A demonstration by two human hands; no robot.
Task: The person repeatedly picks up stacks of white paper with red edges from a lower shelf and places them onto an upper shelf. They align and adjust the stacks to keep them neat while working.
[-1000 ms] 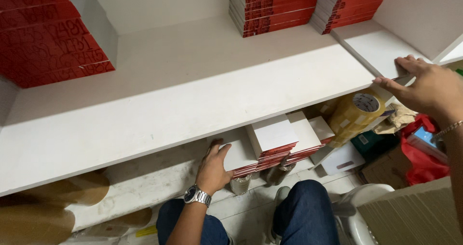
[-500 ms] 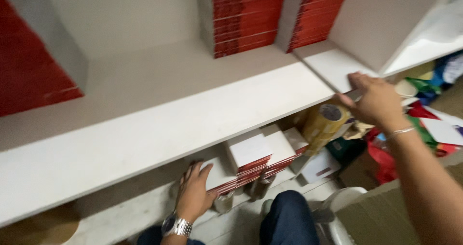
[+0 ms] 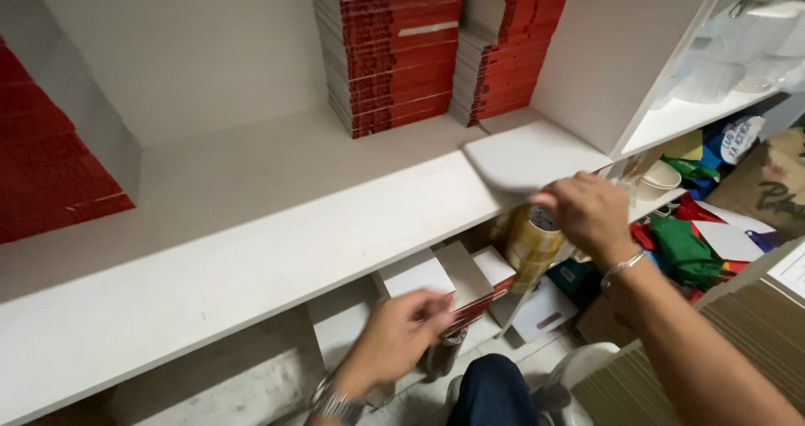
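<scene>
My right hand is closed on the near edge of a white flat booklet, which lies at the right end of the white shelf board. My left hand is blurred below the shelf. It hovers just in front of a low stack of white-topped, red-edged booklets; whether it touches them or holds anything is unclear. A metal watch shows on the left wrist and a thin bracelet on the right.
Two tall piles of red-edged booklets stand at the shelf's back, with another red pile at far left. Rolls of yellowish tape sit under the shelf. Coloured bags and cardboard crowd the right. My knee is below.
The view has swung up and right. My right hand has drawn the white booklet left along the shelf. My left hand has pulled back from the low stack toward me.
</scene>
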